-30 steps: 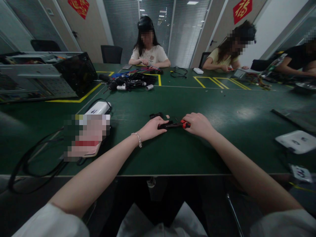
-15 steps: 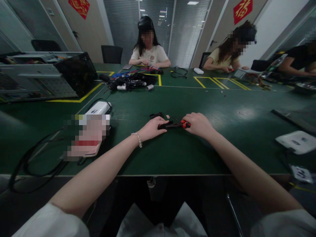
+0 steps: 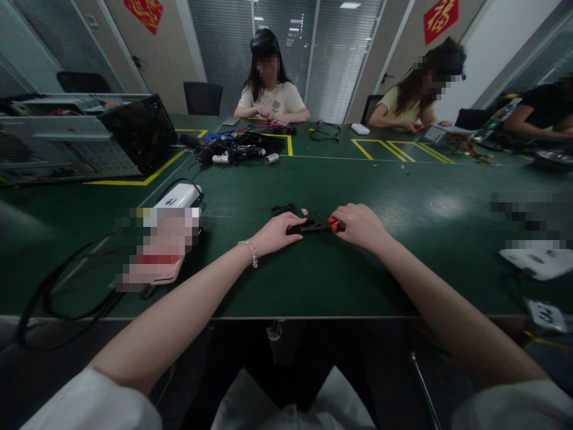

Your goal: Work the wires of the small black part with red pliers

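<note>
My left hand (image 3: 274,233) lies on the green table (image 3: 313,280), fingers closed on a small black part (image 3: 296,227). My right hand (image 3: 360,226) is wrapped round a red-and-black handled tool (image 3: 333,225), whose dark tip points left to the black part. Just behind the two hands lie another small black piece (image 3: 283,209) and a tiny pale bit (image 3: 304,211).
A white device (image 3: 176,196) with black cables (image 3: 58,292) lies at the left. An open computer case (image 3: 76,134) stands at the far left. A pile of cables and parts (image 3: 237,149) sits mid-table. Three people work across the table. White items (image 3: 537,263) lie at the right.
</note>
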Demonstrator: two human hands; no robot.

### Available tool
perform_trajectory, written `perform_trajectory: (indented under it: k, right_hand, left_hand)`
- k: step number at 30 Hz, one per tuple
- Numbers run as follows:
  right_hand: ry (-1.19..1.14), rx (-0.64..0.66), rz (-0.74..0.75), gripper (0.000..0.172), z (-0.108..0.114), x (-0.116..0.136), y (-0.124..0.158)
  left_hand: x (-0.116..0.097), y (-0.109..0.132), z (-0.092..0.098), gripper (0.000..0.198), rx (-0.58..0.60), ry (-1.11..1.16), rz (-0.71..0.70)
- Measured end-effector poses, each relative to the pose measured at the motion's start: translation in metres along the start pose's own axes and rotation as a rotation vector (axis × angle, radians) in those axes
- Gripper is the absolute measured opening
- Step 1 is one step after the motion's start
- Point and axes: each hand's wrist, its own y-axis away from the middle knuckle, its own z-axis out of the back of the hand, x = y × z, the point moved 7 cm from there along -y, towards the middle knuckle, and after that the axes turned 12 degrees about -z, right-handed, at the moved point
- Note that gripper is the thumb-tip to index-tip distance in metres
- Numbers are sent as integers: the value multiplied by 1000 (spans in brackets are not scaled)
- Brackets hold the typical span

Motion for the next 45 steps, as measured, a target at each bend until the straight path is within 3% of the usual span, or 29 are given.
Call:
perform_trajectory:
  k: [45]
  right_hand:
    - [-2, 34, -15, 22, 1, 0, 0]
  left_hand:
    - [2, -1, -2, 46, -3, 0, -27]
